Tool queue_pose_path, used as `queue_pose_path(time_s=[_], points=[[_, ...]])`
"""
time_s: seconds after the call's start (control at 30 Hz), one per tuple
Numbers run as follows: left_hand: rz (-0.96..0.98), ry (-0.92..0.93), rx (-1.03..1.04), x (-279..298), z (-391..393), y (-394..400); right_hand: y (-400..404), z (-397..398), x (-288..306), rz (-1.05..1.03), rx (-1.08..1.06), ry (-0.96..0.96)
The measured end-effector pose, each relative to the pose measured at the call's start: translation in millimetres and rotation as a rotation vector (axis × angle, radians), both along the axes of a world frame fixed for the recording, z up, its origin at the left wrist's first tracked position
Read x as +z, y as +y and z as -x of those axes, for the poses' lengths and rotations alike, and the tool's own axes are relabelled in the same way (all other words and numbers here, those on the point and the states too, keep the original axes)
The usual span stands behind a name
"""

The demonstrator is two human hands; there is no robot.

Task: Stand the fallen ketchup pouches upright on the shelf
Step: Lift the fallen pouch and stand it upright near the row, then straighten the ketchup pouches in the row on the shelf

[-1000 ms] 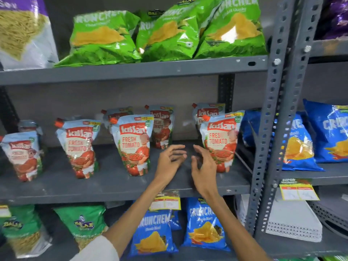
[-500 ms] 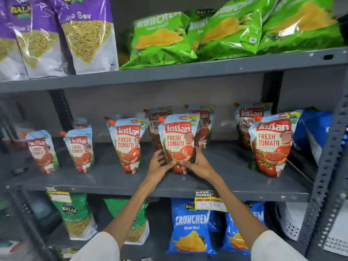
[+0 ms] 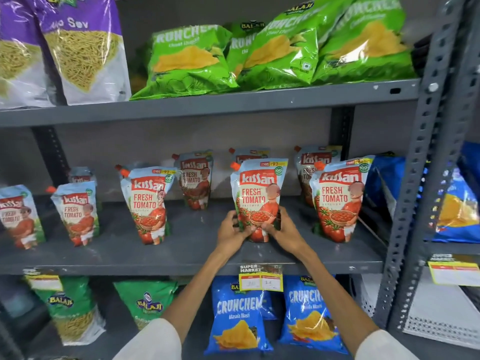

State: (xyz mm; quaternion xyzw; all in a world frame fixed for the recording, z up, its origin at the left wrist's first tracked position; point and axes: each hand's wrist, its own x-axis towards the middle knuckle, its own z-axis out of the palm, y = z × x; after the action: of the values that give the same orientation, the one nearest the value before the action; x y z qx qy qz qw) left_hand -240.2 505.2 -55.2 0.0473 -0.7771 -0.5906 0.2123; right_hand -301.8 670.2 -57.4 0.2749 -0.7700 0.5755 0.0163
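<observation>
Grey shelf (image 3: pixel 181 258): both hands, L (image 3: pixel 232 228) & R (image 3: pixel 284 229), clamped on upright ketchup pouch (image 3: pixel 258 196) btw 2 others.

Ketchup pouches (image 3: pixel 258 196) pale blue, red labels, on grey shelf (image 3: pixel 181 258). Above it green chip bags (image 3: pixel 189 58), purple-white sev bags (image 3: pixel 80 48); below, blue chip bags (image 3: pixel 237 315).

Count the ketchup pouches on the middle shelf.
9, all standing. Front row: far left, next, centre-left, held by both hands, right. Back row: one mostly hidden, centre, behind the held one, right. More may hide behind.
</observation>
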Motion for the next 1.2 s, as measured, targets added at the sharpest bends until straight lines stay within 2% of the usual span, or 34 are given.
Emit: queue_pose_path(time_s=[0.2, 0.3, 0.37, 0.47, 0.63, 0.8, 0.9, 1.0, 1.07, 1.2], points=[[-0.003, 0.008, -0.014, 0.6, -7.2, -0.4, -0.7, -6.3, -1.2, -0.048, -0.053, 0.03], [-0.014, 0.053, -0.003, -0.3, -18.7, -4.2, 0.3, -17.1, -1.3, -0.097, -0.314, 0.189], [-0.015, 0.086, 0.007, -2.7, -30.1, -15.3, -5.6, -32.6, 2.8, -0.013, -0.452, 0.342], [0.024, 0.148, 0.002, -5.8, -48.9, -40.8, -32.0, -57.8, 15.1, 0.127, -0.434, 0.465], [0.036, 0.288, 0.097, 2.8, -80.2, -104.7, -109.5, -83.9, 25.9, 0.217, -0.199, 0.324], [-0.039, 0.314, 0.308, 4.5, -103.2, -207.9, -201.2, -89.9, 16.9, 0.1, -0.031, 0.128], [0.038, 0.253, 0.397, 6.9, -105.9, -258.6, -247.1, -87.7, 14.4, -0.017, 0.075, 0.063], [-0.035, 0.058, 0.183, 7.8, -103.7, -283.2, -277.6, -89.4, 16.6, -0.039, 0.142, -0.004], [-0.084, -0.038, 0.042, 7.3, -101.3, -289.5, -290.8, -88.9, 13.8, -0.02, 0.113, -0.007], [0.018, -0.081, -0.004, 5.5, -93.6, -286.2, -288.0, -85.1, 7.9, 0.045, 0.049, -0.026]])
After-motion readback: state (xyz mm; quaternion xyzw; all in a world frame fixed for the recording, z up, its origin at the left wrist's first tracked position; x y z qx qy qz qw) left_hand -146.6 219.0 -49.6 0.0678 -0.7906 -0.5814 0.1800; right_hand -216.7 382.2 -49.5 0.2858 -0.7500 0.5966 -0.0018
